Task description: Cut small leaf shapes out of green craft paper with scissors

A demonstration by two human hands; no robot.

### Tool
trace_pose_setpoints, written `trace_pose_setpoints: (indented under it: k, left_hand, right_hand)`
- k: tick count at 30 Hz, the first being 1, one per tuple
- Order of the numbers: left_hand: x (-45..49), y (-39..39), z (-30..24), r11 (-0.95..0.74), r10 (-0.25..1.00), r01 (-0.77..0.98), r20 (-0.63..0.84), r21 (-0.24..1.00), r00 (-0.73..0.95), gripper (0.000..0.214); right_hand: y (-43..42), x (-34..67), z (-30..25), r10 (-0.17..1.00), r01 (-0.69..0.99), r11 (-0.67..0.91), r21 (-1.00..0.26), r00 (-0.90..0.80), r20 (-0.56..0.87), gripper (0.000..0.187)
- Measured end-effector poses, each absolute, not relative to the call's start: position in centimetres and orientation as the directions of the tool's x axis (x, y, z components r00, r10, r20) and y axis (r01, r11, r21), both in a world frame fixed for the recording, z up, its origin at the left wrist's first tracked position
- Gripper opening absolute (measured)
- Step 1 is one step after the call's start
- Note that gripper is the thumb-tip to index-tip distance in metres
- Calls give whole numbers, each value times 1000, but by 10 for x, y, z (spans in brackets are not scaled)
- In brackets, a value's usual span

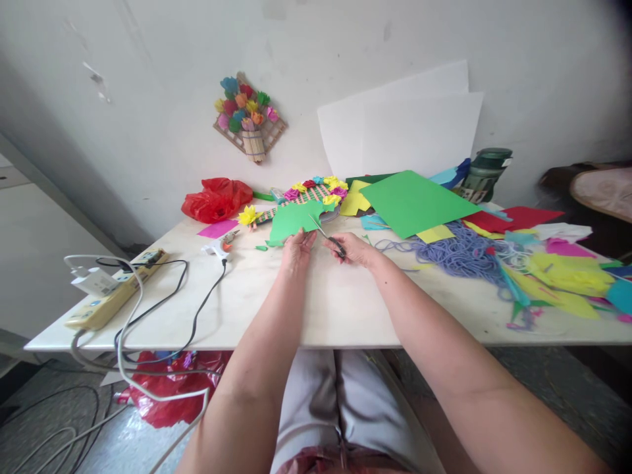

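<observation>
My left hand (299, 250) pinches the lower edge of a piece of green paper (291, 222), holding it just above the table. In my right hand (351, 250) is a pair of scissors (326, 234), fingers wrapped round the dark handles. The blades point up and left over the paper's right edge. Small green scraps (261, 248) lie left of my left hand. Right behind the paper is a woven craft piece (316, 193) trimmed with yellow, pink, red and blue paper flowers; the green sheet hides part of it.
A hot glue gun (217, 249) and a power strip (116, 289) with cords are at the left. A large green sheet (417, 203), purple yarn (457, 253) and coloured paper scraps (567, 276) spread right. A red plastic bag (217, 200) and green jar (486, 174) stand at the back.
</observation>
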State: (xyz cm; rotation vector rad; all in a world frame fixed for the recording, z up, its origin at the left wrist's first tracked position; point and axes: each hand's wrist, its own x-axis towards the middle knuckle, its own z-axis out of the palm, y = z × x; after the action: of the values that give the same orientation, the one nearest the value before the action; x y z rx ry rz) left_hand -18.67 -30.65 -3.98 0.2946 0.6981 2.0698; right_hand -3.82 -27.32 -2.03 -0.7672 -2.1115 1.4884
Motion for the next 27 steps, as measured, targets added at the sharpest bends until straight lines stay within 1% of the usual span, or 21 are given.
trace_pose_setpoints:
  k: [6,11,16,22,27]
  left_hand:
    - [-188,-307,-40,-434,817,-674,-54,597,-574,12]
    - [-190,-307,-42,-444,817,-655,-24,612,-576,14]
    - [-189,-307,-40,-444,804,-653,-48,614,-592,17]
    - [-189,-309,-37,-438,791,-648,-75,624,-607,15]
    - [-190,-310,-38,-450,796,-638,-44,626,-604,13]
  right_hand:
    - [-274,-37,-19,652,183,264,-947,-757,36,26]
    - [-272,-38,-22,647,186,261,-947,-762,29,24]
    - [-270,-38,-24,642,184,255,-949,-767,24,25]
    - [-270,-37,-24,623,170,265,-949,-781,34,29]
    - [-272,-38,-22,626,183,245,-952,-780,12,27]
